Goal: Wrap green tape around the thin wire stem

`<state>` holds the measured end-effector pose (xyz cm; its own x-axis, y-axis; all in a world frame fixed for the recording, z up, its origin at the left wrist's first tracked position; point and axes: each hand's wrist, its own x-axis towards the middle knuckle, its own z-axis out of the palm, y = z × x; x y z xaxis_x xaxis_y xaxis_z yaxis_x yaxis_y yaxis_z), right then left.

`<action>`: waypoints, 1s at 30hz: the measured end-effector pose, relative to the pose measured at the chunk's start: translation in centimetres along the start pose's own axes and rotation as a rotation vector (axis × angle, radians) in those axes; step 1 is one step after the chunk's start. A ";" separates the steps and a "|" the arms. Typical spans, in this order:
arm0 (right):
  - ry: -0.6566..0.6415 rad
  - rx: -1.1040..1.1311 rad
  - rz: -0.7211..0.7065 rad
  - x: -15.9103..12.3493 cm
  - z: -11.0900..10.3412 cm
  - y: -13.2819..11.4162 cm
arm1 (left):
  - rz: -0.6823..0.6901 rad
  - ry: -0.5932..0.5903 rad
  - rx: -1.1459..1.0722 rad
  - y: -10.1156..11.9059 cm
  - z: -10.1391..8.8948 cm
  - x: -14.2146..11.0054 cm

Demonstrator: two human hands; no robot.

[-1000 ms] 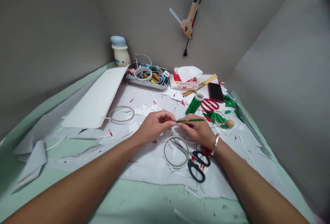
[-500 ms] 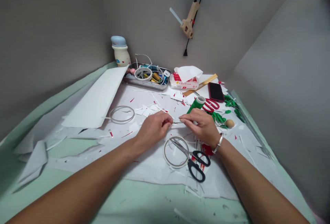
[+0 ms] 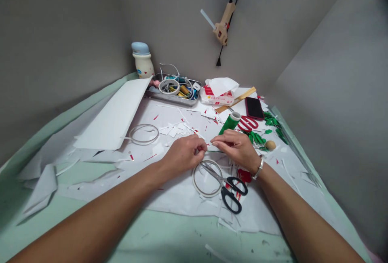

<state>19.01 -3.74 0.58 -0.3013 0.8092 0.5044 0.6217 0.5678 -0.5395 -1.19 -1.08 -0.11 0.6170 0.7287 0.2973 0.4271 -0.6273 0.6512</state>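
Two hands, left hand [image 3: 183, 156] and right hand [image 3: 235, 146], pinch a thin green stem [image 3: 212, 149] between fingertips above paper scraps [image 3: 172, 131] | cut green leaves [image 3: 255, 137] lie done nearby | green tape roll [image 3: 230, 123] lies just beyond | scissors [image 3: 222, 181] lie unheld

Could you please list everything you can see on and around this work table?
black-handled steel scissors: one, black and silver, front centre.
red-handled scissors: one, red, right of centre.
green tape roll: one, green, behind the right hand.
green paper leaves: many, green, right.
red-cased smartphone: one, red, back right.
steel tray of wires: one, silver, back.
capped bottle: one, cream and blue, back left.
white foam board: one, white, left.
clear plastic rings: two, transparent, centre.
beige glue gun: one, beige, hanging on wall.
left hand: one, bare, centre.
right hand: one, bare, centre.
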 end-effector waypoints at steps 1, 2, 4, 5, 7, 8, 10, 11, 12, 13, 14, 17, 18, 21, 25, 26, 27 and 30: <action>0.013 0.014 0.017 0.0 -0.1 0.3 | 0.017 -0.033 -0.069 0.0 0.0 0.0; 0.020 0.031 0.034 0.0 -0.1 0.5 | 0.020 -0.062 -0.148 0.1 0.0 0.0; 0.020 0.062 0.065 0.0 -0.1 0.8 | -0.026 -0.107 -0.328 0.2 -0.1 0.2; 0.014 0.072 0.078 0.0 0.0 0.9 | -0.068 -0.113 -0.422 0.2 -0.1 0.2; -0.002 0.072 0.079 0.0 0.3 0.8 | -0.174 -0.097 -0.584 0.3 -0.3 0.4; -0.011 0.060 0.067 -0.1 0.5 0.7 | -0.222 -0.073 -0.641 0.3 -0.3 0.5; -0.050 0.026 0.019 -0.2 1.1 0.3 | -0.295 0.000 -0.690 0.2 -0.4 0.7; -0.077 0.004 -0.010 -0.3 1.3 0.1 | -0.319 0.044 -0.684 0.2 -0.5 0.7; -0.105 -0.023 -0.037 -0.4 1.5 -0.2 | -0.334 0.092 -0.660 0.1 -0.5 0.8; -0.132 -0.052 -0.059 -0.4 1.7 -0.4 | -0.341 0.139 -0.619 0.0 -0.5 0.8; -0.150 -0.081 -0.080 -0.5 1.8 -0.5 | -0.342 0.182 -0.562 -0.1 -0.5 0.8; -0.135 -0.138 -0.119 -0.5 1.5 -0.7 | -0.301 0.264 -0.317 -0.7 -0.4 0.7; -0.118 -0.141 -0.124 -0.4 1.3 -0.7 | -0.278 0.267 -0.233 -0.8 -0.3 0.7; -0.053 -0.123 -0.089 -0.2 0.5 -0.4 | -0.189 0.180 -0.096 -0.9 -0.1 0.5; 0.033 -0.024 0.029 0.0 0.0 0.4 | -0.062 -0.014 -0.238 -0.4 0.1 0.2; 0.041 0.007 0.059 0.0 -0.1 0.6 | -0.062 -0.054 -0.305 -0.3 0.1 0.2; 0.038 0.037 0.085 0.0 -0.1 0.8 | -0.079 -0.088 -0.372 -0.2 0.0 0.2; -0.008 0.116 0.145 0.0 0.0 1.4 | -0.157 -0.174 -0.550 -0.1 -0.2 0.3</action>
<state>19.86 -2.90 -0.17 -0.2203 0.8848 0.4105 0.5715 0.4581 -0.6808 -1.21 -0.72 0.06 0.6934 0.7162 0.0796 0.1457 -0.2475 0.9579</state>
